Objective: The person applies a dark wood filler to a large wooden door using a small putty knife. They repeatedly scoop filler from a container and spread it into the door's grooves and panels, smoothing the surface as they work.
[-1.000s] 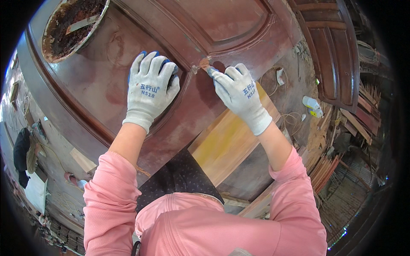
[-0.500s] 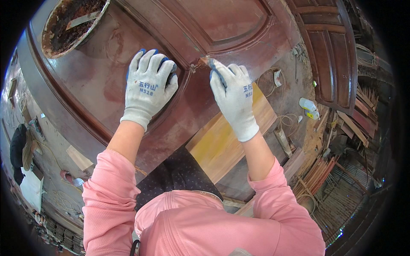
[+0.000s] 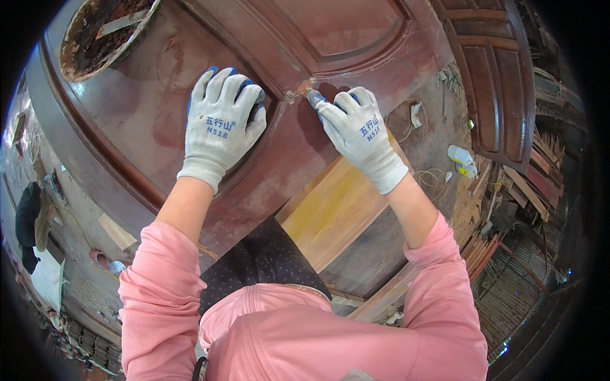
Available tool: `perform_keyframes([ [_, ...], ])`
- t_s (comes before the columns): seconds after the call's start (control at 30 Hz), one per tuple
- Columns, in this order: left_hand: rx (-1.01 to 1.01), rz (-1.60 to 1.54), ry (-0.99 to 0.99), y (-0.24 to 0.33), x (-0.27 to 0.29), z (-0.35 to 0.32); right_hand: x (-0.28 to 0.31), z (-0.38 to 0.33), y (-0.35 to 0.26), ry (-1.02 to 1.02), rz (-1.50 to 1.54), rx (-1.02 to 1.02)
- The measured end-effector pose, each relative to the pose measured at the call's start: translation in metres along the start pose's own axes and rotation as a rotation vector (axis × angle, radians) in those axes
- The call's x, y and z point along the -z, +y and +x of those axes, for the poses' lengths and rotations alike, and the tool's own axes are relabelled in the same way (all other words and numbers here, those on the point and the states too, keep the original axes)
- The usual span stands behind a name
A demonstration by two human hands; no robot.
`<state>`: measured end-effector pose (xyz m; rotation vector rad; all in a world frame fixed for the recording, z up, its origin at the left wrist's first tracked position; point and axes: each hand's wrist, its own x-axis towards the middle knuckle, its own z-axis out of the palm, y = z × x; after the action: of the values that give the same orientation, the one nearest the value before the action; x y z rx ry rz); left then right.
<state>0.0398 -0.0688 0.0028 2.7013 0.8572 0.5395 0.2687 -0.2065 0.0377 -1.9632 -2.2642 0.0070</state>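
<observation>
A reddish-brown wooden door [image 3: 279, 136] with raised mouldings and inset panels lies flat in front of me. My left hand [image 3: 219, 120], in a white knit glove with blue palm coating, rests on a panel beside a moulding, fingers stretched out and holding nothing visible. My right hand [image 3: 356, 124], gloved alike, is bent over the door with its index finger pointing at an orange-brown patch [image 3: 306, 85] where the mouldings meet. Its other fingers curl under, and whatever they hold is hidden. Pale residue surrounds the patch.
A round bucket [image 3: 75, 70] of dark brown material stands on the door at upper left, a flat strip [image 3: 121, 25] inside it. A yellowish board [image 3: 337, 213] lies below my right hand. Another door [image 3: 489, 82], a bottle [image 3: 462, 159] and wood strips [image 3: 486, 254] are at right.
My right hand has shifted slightly right, its fingertip drawing back from the joint and leaving the orange-brown patch in fuller view. My left hand stays almost in place.
</observation>
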Motion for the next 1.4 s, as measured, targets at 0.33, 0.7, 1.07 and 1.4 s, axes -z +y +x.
perform_keyframes([
  [0.33,0.002,0.011,0.019,-0.001,0.002,0.000,0.022,0.019,0.003,0.000,0.275,-0.204],
  [0.7,-0.002,0.023,0.007,-0.002,0.001,0.000,0.018,0.028,-0.018,0.073,0.206,-0.305],
  [1.07,-0.001,0.018,0.000,-0.001,0.001,0.000,0.009,0.015,-0.033,0.047,0.110,-0.208],
  [1.4,-0.004,-0.008,-0.011,0.000,0.001,0.000,0.002,0.009,-0.033,0.037,0.117,-0.177],
])
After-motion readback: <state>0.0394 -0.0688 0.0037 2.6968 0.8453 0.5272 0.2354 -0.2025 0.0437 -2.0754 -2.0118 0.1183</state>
